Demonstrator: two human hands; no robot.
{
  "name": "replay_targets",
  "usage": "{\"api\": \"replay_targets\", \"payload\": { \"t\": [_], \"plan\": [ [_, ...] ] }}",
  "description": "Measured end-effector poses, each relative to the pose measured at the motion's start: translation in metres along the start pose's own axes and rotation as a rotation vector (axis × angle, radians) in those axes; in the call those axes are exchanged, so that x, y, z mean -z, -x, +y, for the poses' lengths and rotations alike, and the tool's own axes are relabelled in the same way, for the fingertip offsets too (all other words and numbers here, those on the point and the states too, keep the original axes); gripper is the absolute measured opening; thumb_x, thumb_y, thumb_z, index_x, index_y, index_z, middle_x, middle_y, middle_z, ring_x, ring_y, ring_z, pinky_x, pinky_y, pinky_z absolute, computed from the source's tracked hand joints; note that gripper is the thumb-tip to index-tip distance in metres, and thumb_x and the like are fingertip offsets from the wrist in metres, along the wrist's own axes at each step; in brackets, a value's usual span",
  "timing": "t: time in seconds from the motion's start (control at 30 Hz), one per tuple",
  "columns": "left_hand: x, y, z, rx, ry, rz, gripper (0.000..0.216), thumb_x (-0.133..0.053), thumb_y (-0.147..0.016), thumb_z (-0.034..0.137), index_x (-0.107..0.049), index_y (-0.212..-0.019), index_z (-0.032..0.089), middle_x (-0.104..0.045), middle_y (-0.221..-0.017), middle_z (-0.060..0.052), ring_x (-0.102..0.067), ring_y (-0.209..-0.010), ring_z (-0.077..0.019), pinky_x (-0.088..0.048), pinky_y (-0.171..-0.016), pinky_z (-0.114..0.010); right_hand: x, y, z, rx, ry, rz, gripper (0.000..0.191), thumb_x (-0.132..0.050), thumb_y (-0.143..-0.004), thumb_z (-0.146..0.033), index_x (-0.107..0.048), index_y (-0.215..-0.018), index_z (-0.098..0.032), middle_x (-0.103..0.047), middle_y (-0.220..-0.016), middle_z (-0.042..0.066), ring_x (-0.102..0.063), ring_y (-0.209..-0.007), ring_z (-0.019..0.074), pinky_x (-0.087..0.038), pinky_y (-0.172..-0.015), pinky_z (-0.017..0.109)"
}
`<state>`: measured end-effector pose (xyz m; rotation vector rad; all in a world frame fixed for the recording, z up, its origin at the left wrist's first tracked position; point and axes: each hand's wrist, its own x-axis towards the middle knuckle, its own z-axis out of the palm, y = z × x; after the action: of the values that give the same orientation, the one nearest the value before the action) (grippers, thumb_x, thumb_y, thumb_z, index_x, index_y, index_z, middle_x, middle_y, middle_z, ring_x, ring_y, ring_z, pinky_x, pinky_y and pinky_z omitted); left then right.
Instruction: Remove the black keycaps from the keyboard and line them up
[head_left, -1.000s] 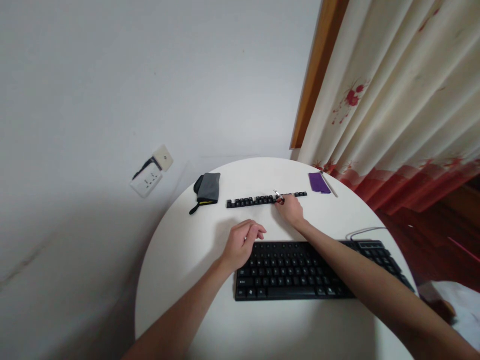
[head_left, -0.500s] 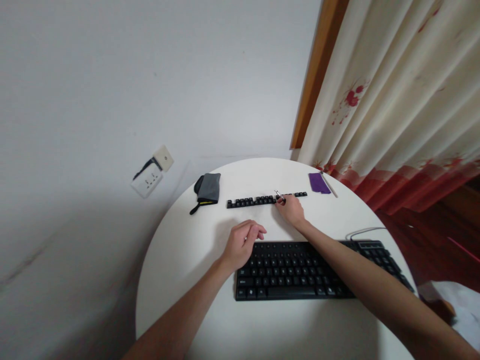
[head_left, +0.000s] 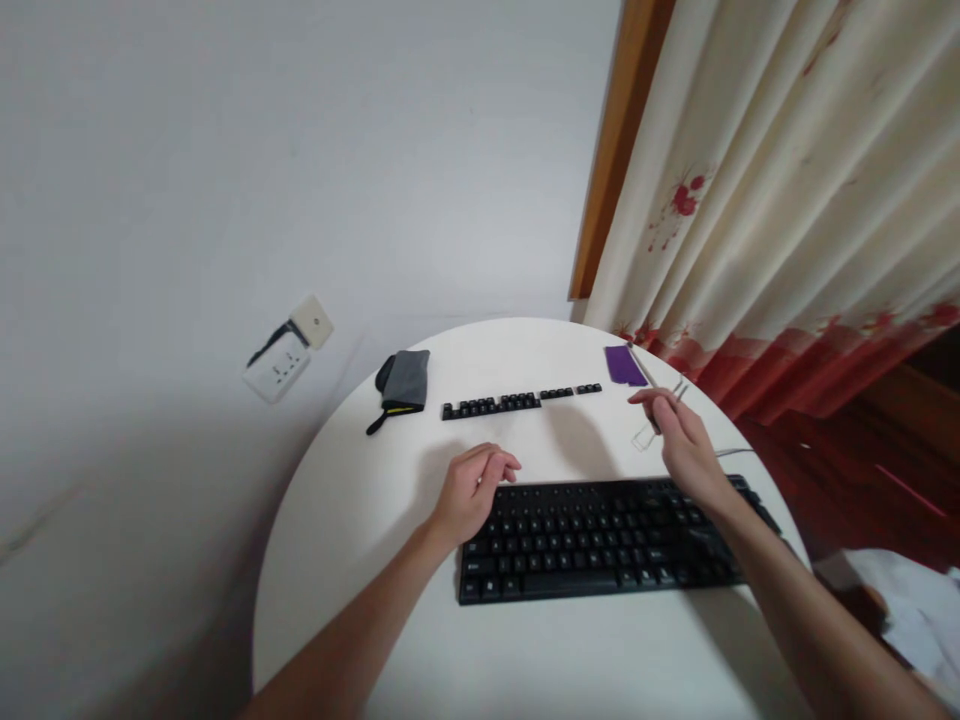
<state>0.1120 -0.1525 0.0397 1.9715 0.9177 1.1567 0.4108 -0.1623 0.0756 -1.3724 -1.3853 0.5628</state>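
Note:
My left hand (head_left: 469, 492) rests with curled fingers at the upper left corner of a black keyboard (head_left: 559, 585); I see nothing held in it. My right hand (head_left: 686, 445) is raised over the keyboard's right part, fingers closed round a wire keycap puller (head_left: 643, 437). Thin wire loops stick out below the fingers and metal prongs above them. Farther back, black keycaps (head_left: 491, 406) lie lined up in a row on the white table, with small gaps between groups. Both hands are apart from that row.
A grey pouch (head_left: 407, 378) with a black strap lies at the back left of the round table (head_left: 337, 560). A purple cloth (head_left: 624, 365) and a thin stick (head_left: 642, 365) are at the back right. A wall socket (head_left: 277, 367) and a curtain (head_left: 735, 200) stand beyond.
My right hand has moved right and up from the keycap row, with the puller still in it. My left hand stays at the keyboard's corner. The view has shifted slightly.

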Motion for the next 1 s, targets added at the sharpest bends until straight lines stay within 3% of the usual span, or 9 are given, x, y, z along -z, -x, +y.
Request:
{"api": "replay_targets", "payload": {
  "t": [0.13,0.3,0.47,0.63,1.0],
  "plan": [
    [0.001,0.0,-0.002,-0.009,-0.012,0.007,0.042,-0.038,-0.102,0.037,-0.069,-0.084,0.015,-0.065,-0.071,-0.005,-0.061,-0.069,-0.0161,-0.049,-0.068,-0.029,0.025,0.025,0.006,-0.042,-0.069,-0.076,0.029,-0.042,-0.098,-0.044,-0.06,-0.103,-0.021,-0.047,-0.066,-0.002,-0.047,-0.056,0.0143,-0.04,-0.054,0.026],
    [0.001,-0.001,-0.006,-0.003,-0.03,-0.001,0.04,-0.039,-0.101,0.036,-0.069,-0.085,0.015,-0.065,-0.071,-0.004,-0.062,-0.068,-0.0161,-0.049,-0.068,-0.028,0.041,0.047,0.014,-0.092,-0.017,-0.179,0.017,-0.052,-0.094,-0.036,-0.057,-0.101,-0.021,-0.059,-0.071,0.0,-0.057,-0.066,0.0162,-0.047,-0.065,0.028],
    [0.0,-0.002,-0.004,0.008,-0.059,-0.017,0.041,-0.039,-0.101,0.038,-0.069,-0.083,0.015,-0.066,-0.069,-0.004,-0.062,-0.067,-0.0161,-0.048,-0.068,-0.028,0.034,0.058,0.012,-0.037,0.079,-0.215,0.016,-0.061,-0.089,-0.035,-0.061,-0.083,-0.021,-0.064,-0.072,0.001,-0.061,-0.068,0.0176,-0.048,-0.069,0.029],
    [0.0,-0.003,-0.003,0.012,-0.068,-0.02,0.042,-0.038,-0.101,0.037,-0.069,-0.083,0.015,-0.066,-0.069,-0.004,-0.061,-0.067,-0.0157,-0.048,-0.068,-0.027,0.019,0.057,0.005,0.066,0.158,-0.35,0.018,-0.057,-0.093,-0.034,-0.066,-0.085,-0.021,-0.071,-0.084,0.004,-0.066,-0.08,0.0196,-0.049,-0.08,0.031],
    [0.001,-0.002,-0.002,0.016,-0.081,-0.04,0.042,-0.037,-0.102,0.036,-0.069,-0.084,0.015,-0.066,-0.07,-0.003,-0.062,-0.068,-0.015,-0.047,-0.068,-0.027,0.013,0.055,0.004,0.155,0.236,-0.522,0.018,-0.056,-0.096,-0.03,-0.065,-0.085,-0.019,-0.067,-0.082,0.005,-0.061,-0.077,0.0184,-0.046,-0.074,0.028]
  ]
}}
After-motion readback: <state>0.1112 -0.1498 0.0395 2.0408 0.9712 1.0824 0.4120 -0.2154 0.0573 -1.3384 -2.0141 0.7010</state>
